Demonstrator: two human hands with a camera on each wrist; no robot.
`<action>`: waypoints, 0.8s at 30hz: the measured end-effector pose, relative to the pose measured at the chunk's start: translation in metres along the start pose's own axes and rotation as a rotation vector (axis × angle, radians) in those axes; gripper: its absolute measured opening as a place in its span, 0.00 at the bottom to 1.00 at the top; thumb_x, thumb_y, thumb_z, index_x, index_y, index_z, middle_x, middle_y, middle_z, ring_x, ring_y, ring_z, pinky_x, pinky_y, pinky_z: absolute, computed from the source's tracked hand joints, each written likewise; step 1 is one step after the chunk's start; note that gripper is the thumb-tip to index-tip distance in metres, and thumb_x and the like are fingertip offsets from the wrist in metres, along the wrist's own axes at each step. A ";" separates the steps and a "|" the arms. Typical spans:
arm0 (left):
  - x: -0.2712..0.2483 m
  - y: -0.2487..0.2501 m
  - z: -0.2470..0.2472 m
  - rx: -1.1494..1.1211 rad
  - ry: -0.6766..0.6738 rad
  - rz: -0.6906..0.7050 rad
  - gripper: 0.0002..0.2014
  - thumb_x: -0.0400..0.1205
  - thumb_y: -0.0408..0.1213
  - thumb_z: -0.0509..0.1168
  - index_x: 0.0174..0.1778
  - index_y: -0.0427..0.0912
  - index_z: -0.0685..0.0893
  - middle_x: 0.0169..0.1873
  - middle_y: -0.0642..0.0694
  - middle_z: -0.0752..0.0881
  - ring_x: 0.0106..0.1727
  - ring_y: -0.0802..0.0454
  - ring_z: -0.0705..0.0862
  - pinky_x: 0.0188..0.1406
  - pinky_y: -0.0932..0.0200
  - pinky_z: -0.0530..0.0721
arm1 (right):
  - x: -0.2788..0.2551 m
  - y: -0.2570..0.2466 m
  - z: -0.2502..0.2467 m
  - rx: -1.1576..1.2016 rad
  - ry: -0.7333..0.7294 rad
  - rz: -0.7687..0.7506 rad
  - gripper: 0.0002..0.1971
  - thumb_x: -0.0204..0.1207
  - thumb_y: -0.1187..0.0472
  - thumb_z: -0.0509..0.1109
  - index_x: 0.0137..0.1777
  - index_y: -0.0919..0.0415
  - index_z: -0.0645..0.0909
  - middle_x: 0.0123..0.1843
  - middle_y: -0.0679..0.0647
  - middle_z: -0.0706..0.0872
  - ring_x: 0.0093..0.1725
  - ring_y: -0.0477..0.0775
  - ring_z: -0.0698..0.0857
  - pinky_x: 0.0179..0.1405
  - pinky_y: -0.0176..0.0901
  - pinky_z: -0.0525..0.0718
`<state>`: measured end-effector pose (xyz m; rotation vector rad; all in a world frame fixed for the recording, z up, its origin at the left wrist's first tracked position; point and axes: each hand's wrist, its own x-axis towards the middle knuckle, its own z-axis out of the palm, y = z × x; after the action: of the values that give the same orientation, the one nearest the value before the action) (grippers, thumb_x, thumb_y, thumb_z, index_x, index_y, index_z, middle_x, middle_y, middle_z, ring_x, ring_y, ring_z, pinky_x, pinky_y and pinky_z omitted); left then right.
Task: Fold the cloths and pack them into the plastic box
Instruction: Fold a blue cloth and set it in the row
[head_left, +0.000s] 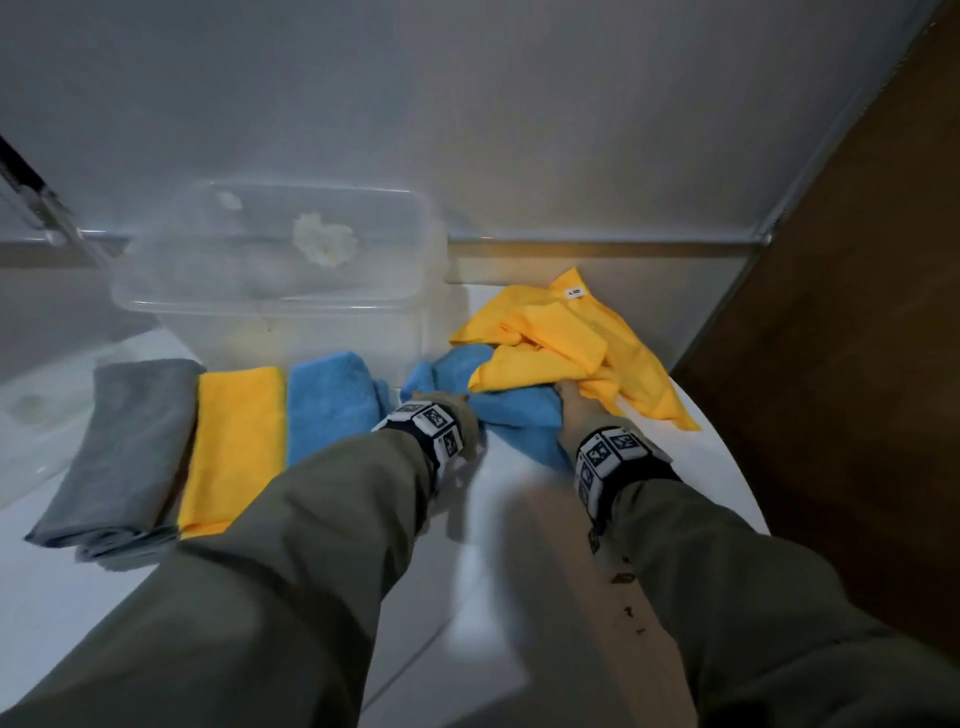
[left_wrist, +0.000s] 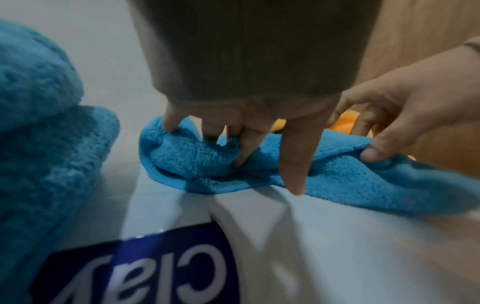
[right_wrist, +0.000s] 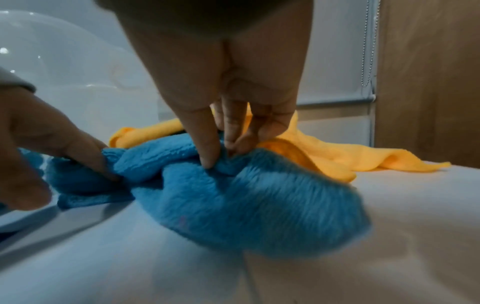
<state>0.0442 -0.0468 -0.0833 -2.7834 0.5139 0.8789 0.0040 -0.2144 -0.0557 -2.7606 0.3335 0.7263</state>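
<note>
A crumpled blue cloth (head_left: 511, 410) (left_wrist: 337, 174) (right_wrist: 246, 205) lies on the white table (head_left: 498, 519). My left hand (head_left: 464, 410) (left_wrist: 233, 156) digs its curled fingers into the cloth's left end. My right hand (head_left: 571, 397) (right_wrist: 221, 156) pinches a fold at its right end. A loose yellow cloth (head_left: 561, 338) (right_wrist: 337, 156) lies partly over the blue one's far side. The clear plastic box (head_left: 280, 291) stands behind, with no cloth visible in it. Folded grey (head_left: 119, 452), yellow (head_left: 234, 447) and blue (head_left: 332, 405) cloths lie side by side at the left.
A brown wooden panel (head_left: 857, 364) rises at the right, past the table's curved edge. A grey wall stands behind the box. A blue label (left_wrist: 142, 267) is stuck on the table near my left wrist.
</note>
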 end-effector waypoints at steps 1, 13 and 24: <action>-0.004 0.003 -0.003 -0.035 0.054 0.001 0.28 0.78 0.51 0.63 0.72 0.45 0.69 0.73 0.42 0.70 0.73 0.40 0.71 0.67 0.37 0.70 | 0.003 0.004 0.000 0.028 0.005 -0.012 0.27 0.79 0.62 0.61 0.76 0.49 0.60 0.66 0.63 0.78 0.64 0.66 0.79 0.60 0.55 0.80; -0.086 -0.031 -0.089 -0.766 0.634 0.220 0.17 0.73 0.30 0.70 0.35 0.53 0.69 0.39 0.43 0.75 0.40 0.48 0.71 0.45 0.55 0.74 | -0.025 -0.001 -0.082 0.575 0.398 -0.063 0.21 0.81 0.58 0.55 0.61 0.76 0.76 0.61 0.76 0.79 0.60 0.72 0.79 0.61 0.55 0.77; -0.171 -0.076 -0.110 -0.483 0.487 -0.101 0.15 0.68 0.52 0.75 0.42 0.51 0.79 0.41 0.48 0.83 0.45 0.47 0.81 0.50 0.55 0.80 | -0.078 0.001 -0.126 0.555 0.556 -0.315 0.11 0.72 0.48 0.72 0.36 0.55 0.79 0.34 0.53 0.80 0.39 0.55 0.78 0.39 0.38 0.71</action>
<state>-0.0011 0.0403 0.1102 -3.4493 0.2374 0.3202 -0.0061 -0.2427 0.0894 -2.3362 0.1595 -0.2038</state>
